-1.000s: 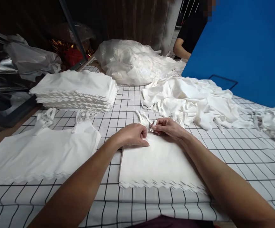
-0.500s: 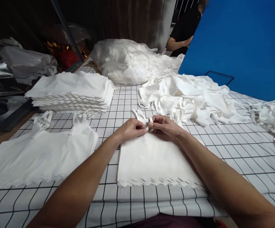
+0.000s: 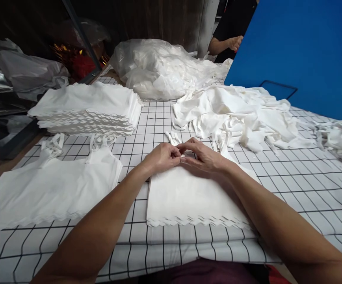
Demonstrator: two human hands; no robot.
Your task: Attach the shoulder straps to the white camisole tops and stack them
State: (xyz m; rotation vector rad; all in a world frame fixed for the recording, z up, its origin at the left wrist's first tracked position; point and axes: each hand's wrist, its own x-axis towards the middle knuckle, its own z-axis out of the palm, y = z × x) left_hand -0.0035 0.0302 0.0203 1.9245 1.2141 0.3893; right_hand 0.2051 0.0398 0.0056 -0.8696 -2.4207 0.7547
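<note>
- Left hand [image 3: 160, 157] and right hand [image 3: 202, 157] both pinch-closed on the strap [image 3: 180, 154] at the top edge of the folded white garment [image 3: 185, 195], fingertips meeting, likely to tuck it flat.
- Garment lies on the checked table [image 3: 292, 189], beside the finished stack [image 3: 88, 108].

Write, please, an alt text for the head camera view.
Two bare hands, left hand and right hand, pinch a thin white strap at the top edge of a folded white garment on a checked tablecloth. Stacked garments lie left, a loose pile right.
</note>
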